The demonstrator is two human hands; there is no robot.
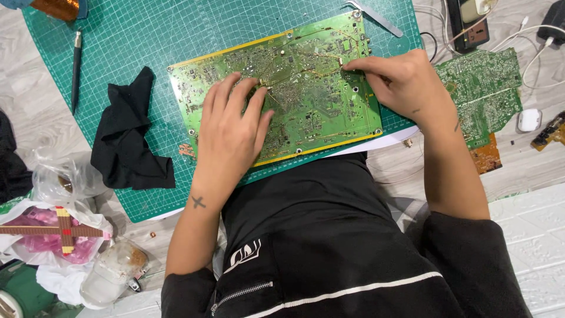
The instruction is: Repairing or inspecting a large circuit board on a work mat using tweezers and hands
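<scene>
Nearest the camera, at the bottom of the frame, a black garment with a white stripe and a zipper is seen on the person's lap. At lower left, a clear plastic jar lying on its side and a plastic bag with pink contents are noted on the pale worktop.

The left hand is laid flat, fingers spread and closed on nothing, on the lower left part of a large green circuit board. The board lies component-side up, slightly rotated, in the middle of the frame on a green cutting mat with a grid. The right hand is placed at the board's right edge; its thumb and forefinger are pinched together on a thin copper-coloured wire that runs across the board's upper half. The two hands are held apart.

A crumpled black cloth is recorded on the mat, left of the board. A second, smaller green circuit board lies right of the right hand, partly off the mat, with a small white oval object just beside it.

Farther off, a dark pen-like tool lies at upper left on the mat, metal tweezers at top centre, and white cables with a power strip at upper right.
</scene>
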